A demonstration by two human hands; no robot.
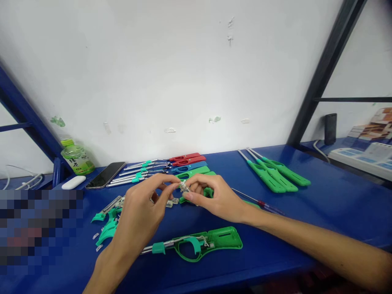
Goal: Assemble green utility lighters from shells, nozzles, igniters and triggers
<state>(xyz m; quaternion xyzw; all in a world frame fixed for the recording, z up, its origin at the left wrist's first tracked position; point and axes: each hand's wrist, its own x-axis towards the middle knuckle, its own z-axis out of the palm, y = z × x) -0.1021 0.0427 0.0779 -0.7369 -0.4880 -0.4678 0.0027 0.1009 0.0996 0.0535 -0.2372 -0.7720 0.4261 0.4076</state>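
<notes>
Between the fingertips of both hands, above the middle of the table, is a small clear plastic lighter part (184, 187), maybe a fuel tank with its valve. My right hand (211, 195) pinches its body between thumb and fingers. With thumb and forefinger closed, my left hand (150, 200) grips at its upper left end; the exact contact is hidden. Below them lies an opened green lighter shell (225, 238) holding a metal tube, a teal trigger (196, 245) and thin wires. Teal pieces (108, 232) and clear parts lie left of my left wrist.
Behind the hands lie several red, blue and green half-built lighters (188, 158). Several closed green lighters (272, 175) lie at the right, near a screwdriver (266, 206). A phone (105, 175), white case (73, 182) and bottle (78, 157) stand or lie at the left back.
</notes>
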